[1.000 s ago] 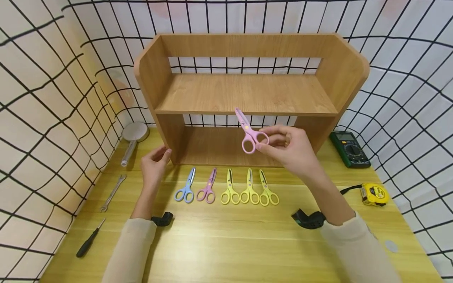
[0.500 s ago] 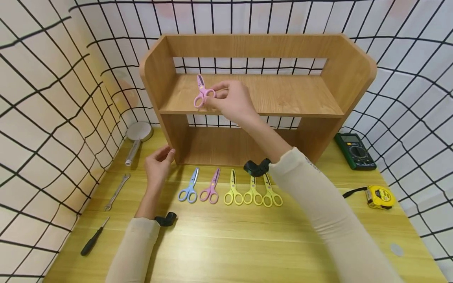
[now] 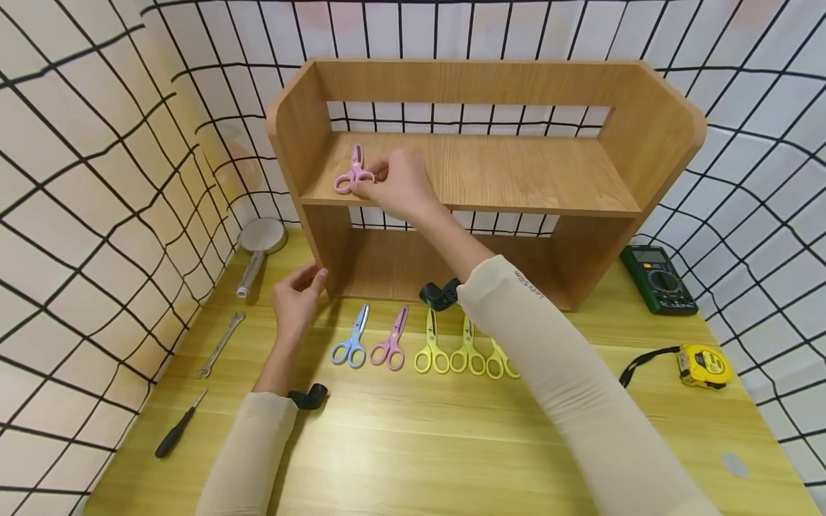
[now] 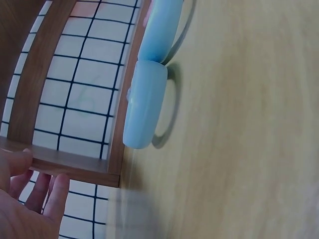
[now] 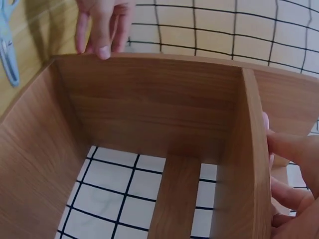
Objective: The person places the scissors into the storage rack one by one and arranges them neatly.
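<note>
At the left end of the wooden shelf's upper board (image 3: 516, 172), my right hand (image 3: 403, 183) pinches pink scissors (image 3: 356, 166) by a handle loop, blades pointing to the back. In the right wrist view the board edge hides most of these scissors. My left hand (image 3: 298, 297) grips the front edge of the left side panel (image 4: 84, 172), thumb on one side and fingers on the other. Before the shelf lie blue scissors (image 3: 350, 344), another pink pair of scissors (image 3: 390, 345) and several yellow scissors (image 3: 431, 347) in a row, the rightmost partly behind the right sleeve.
A round grey-headed tool with a handle (image 3: 261, 236), a wrench (image 3: 221, 345) and a screwdriver (image 3: 177, 430) lie on the left. On the right are a multimeter (image 3: 661, 279), a yellow tape measure (image 3: 705, 365) and a pale disc (image 3: 734, 464). Black-gridded white cloth surrounds the table.
My right hand has carried the pink scissors from in front of the shelf up and left, then down to the upper board's left end. My left hand has stayed on the side panel.
</note>
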Tool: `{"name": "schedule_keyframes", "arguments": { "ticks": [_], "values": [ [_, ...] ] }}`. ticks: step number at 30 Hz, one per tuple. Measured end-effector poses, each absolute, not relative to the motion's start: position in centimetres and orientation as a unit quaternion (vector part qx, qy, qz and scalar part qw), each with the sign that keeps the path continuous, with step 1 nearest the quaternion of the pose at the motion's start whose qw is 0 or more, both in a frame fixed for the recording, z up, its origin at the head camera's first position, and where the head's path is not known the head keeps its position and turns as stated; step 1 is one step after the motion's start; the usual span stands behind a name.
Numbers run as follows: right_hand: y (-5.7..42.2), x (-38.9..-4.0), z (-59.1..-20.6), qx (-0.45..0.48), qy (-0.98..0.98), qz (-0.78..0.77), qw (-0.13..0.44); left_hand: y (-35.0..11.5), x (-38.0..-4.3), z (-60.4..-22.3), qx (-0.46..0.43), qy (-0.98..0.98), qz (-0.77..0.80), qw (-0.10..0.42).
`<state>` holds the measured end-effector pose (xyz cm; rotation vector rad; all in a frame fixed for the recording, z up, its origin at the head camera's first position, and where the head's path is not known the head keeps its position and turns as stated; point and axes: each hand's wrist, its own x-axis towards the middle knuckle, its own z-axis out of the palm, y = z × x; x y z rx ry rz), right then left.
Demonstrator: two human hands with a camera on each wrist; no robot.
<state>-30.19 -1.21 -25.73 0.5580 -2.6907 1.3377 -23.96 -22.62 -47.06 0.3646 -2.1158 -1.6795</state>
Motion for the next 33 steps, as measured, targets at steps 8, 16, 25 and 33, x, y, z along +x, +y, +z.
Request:
{"name": "schedule_keyframes", "arguments": {
  "ticks": [8,16,25,33],
  "values": [
    [1.2,-28.5,-25.7,0.212,-0.878,0.428,0.041,-22.5,-23.5,-47.1,0.137,-0.762,-0.601,0.201],
    [7.8,-23.2,-27.6,0.223,-0.873,0.431,0.053,-22.9,-23.0,-47.7,0.138,-0.759,-0.599,0.213],
    [15.1,-19.5,-33.9,0.182,-0.884,0.430,0.034,-22.8,-23.1,-47.5,0.147,-0.767,-0.588,0.211],
    [19.6,-18.0,-41.2,0.151,-0.898,0.412,0.009,-22.1,-23.4,-47.2,0.141,-0.773,-0.585,0.203]
  ]
}}
